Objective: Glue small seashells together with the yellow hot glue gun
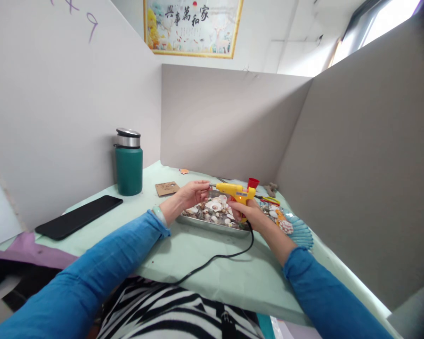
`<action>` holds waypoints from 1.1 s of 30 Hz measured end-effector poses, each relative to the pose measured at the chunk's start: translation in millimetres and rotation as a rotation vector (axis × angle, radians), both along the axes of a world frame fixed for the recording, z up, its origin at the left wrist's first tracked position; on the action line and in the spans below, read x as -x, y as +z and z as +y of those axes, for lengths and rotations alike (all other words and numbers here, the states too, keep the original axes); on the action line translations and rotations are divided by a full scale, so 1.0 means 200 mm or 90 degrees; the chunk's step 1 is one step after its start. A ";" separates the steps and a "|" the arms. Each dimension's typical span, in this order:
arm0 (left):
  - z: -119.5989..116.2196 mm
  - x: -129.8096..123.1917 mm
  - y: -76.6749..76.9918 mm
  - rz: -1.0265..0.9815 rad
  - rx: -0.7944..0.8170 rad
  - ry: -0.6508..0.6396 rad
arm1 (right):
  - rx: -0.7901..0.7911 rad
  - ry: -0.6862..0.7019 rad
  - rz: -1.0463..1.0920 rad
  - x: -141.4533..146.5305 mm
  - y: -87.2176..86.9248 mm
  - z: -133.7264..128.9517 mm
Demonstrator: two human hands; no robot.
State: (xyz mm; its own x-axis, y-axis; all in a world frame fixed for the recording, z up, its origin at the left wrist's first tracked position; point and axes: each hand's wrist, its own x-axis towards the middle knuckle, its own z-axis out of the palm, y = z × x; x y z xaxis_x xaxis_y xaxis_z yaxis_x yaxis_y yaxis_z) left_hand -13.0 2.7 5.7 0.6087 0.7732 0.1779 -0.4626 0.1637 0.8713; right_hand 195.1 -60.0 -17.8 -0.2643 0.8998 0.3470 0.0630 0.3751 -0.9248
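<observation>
My right hand [246, 212] is wrapped round the handle of a yellow glue gun [231, 189], whose nozzle points left. At the nozzle tip, the fingers of my left hand [194, 192] are pinched together; what they hold, if anything, is too small to tell. Below both hands lies a metal tray [215, 227] filled with shells [215, 205] and small stones. A black cord [219, 256] runs from the gun's handle down to the table's front edge.
A green bottle [129, 169] and a black phone [79, 216] stand and lie at the left. Near the tray are a brown card [167, 188], a red cup [253, 182], yellow-green scissors [270, 200] and a blue scallop shell [299, 230]. Grey panels [229, 117] enclose the table.
</observation>
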 end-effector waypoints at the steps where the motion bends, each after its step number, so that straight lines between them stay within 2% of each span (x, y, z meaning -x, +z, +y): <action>1: 0.00 0.00 0.00 -0.004 0.002 0.002 | -0.001 0.002 -0.001 0.00 0.00 0.00; 6: 0.00 0.00 0.00 -0.007 0.004 0.000 | 0.003 0.004 0.002 0.00 0.00 0.00; 14: 0.00 0.00 0.00 0.030 -0.011 -0.047 | -0.007 -0.005 0.007 0.00 -0.01 0.00; 24: 0.00 0.01 -0.01 0.001 0.004 -0.016 | 0.005 -0.012 -0.010 0.00 0.00 -0.01; 33: -0.01 0.01 0.00 0.019 -0.007 -0.037 | 0.003 -0.007 0.011 0.00 0.00 0.00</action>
State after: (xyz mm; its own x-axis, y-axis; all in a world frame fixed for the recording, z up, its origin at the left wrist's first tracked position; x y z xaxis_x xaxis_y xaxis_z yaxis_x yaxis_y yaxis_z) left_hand -14.0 1.3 5.8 0.6582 0.7338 0.1682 -0.4269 0.1797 0.8863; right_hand 194.7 -60.7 -17.8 -0.2486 0.9044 0.3468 0.0517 0.3700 -0.9276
